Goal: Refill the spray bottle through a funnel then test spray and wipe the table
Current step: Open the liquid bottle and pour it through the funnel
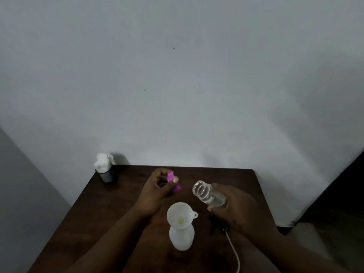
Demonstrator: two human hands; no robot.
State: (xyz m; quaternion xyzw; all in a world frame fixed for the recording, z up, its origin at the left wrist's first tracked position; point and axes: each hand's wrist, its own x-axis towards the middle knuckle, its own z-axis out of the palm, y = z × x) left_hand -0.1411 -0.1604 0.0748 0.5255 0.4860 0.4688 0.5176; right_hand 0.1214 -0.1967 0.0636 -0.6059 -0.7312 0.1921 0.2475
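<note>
A white spray bottle (182, 238) stands uncapped on the dark wooden table (102, 209), with a white funnel (180, 215) seated in its neck. My right hand (236, 209) holds a clear water bottle (208, 194) tilted, its open mouth pointing left and up, above and right of the funnel. My left hand (155, 192) pinches the pink cap (173, 183) behind the funnel. The black spray head (218, 225) with its dip tube (234, 251) lies on the table to the bottle's right, partly hidden by my right hand.
A dark cup stuffed with white tissue (105, 170) stands at the table's back left corner. A plain white wall rises just behind the table. A dark gap shows at the far right.
</note>
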